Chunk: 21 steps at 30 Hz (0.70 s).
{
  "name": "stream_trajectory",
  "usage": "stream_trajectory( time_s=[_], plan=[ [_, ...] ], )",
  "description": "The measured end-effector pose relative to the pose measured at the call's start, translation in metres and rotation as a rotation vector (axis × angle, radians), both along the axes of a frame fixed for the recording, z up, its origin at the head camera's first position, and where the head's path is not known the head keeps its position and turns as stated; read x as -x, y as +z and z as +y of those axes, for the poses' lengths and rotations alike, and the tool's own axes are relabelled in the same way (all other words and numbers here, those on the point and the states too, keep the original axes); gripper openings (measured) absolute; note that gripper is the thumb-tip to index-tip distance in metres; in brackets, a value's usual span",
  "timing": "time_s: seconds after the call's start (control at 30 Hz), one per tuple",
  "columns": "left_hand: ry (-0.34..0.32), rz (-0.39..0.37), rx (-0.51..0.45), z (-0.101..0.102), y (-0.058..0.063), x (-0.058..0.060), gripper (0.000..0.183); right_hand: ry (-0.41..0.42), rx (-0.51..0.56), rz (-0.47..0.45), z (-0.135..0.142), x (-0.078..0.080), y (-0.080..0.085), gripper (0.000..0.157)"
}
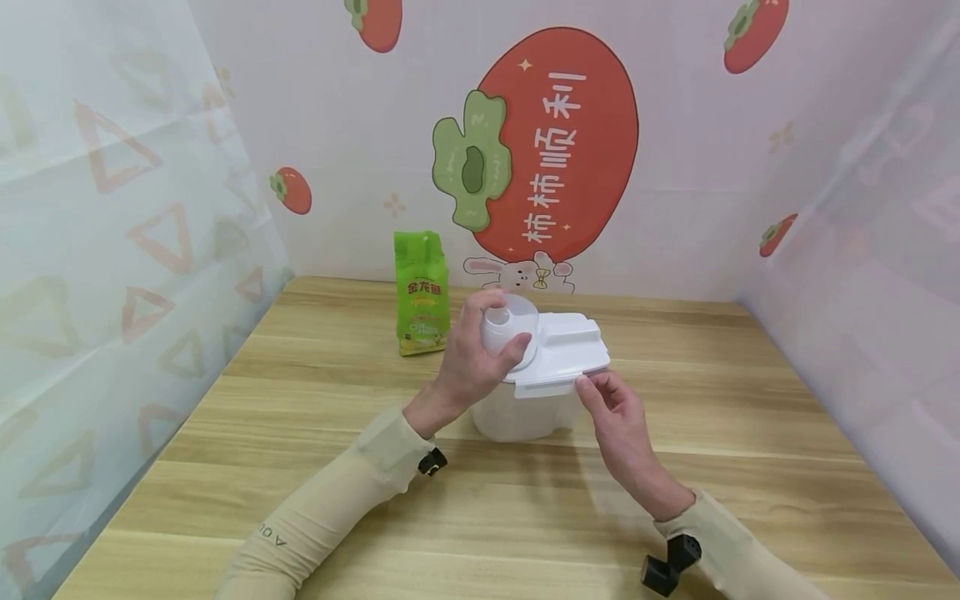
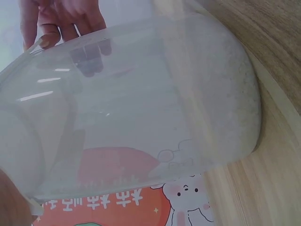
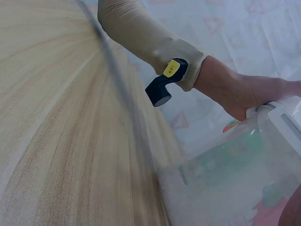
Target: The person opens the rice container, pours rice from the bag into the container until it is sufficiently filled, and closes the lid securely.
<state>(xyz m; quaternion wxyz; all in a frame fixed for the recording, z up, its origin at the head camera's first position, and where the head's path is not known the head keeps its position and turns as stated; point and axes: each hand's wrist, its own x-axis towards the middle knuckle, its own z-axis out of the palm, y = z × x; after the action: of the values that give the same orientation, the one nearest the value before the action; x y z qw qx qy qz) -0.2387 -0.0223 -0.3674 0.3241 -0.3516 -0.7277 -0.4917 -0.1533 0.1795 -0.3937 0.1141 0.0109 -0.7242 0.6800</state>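
Note:
A translucent storage container (image 1: 517, 417) with a white lid (image 1: 562, 346) stands mid-table. Pale grains (image 2: 230, 94), too blurred to name, lie in its bottom. My left hand (image 1: 476, 346) grips the round white cap (image 1: 517, 312) on the lid's left part, thumb in front and fingers at the far side. With thumb and fingers, my right hand (image 1: 618, 417) pinches the right end of the white latch flap (image 1: 543, 388) along the lid's front edge. In the left wrist view, several right-hand fingers (image 2: 89, 21) show beyond the clear wall.
Behind and left of the container, a green printed bag (image 1: 422, 296) stands upright. The wooden table (image 1: 337, 367) meets a printed backdrop (image 1: 675, 208) at the back and hanging sheets at both sides. Black wrist cameras (image 1: 670, 565) are strapped to both sleeves.

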Motion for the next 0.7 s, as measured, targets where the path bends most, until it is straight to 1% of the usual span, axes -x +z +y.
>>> stream_trajectory(
  time_s=[0.17, 0.3, 0.43, 0.57, 0.63, 0.7],
  plan=[
    [-0.002, 0.011, 0.007, 0.000, -0.001, 0.001, 0.051, 0.012, -0.025, 0.010, 0.000, -0.001, 0.001, 0.029],
    [-0.017, 0.020, 0.031, -0.003, 0.000, 0.003, 0.052, 0.014, -0.045, -0.010, 0.002, -0.001, 0.002, 0.031],
    [-0.061, 0.008, 0.040, -0.007, 0.002, 0.004, 0.051, 0.017, -0.073, -0.005, 0.005, -0.001, 0.004, 0.034],
    [-0.115, -0.019, 0.006, -0.011, 0.003, 0.006, 0.048, 0.012, -0.093, 0.040, 0.010, 0.001, 0.005, 0.039],
    [-0.129, -0.025, -0.006, -0.014, 0.003, 0.007, 0.047, 0.014, -0.054, 0.057, 0.013, 0.003, 0.007, 0.043],
    [-0.134, -0.030, -0.014, -0.016, 0.004, 0.008, 0.051, 0.026, -0.004, 0.067, 0.016, 0.006, 0.009, 0.047]
  ],
)
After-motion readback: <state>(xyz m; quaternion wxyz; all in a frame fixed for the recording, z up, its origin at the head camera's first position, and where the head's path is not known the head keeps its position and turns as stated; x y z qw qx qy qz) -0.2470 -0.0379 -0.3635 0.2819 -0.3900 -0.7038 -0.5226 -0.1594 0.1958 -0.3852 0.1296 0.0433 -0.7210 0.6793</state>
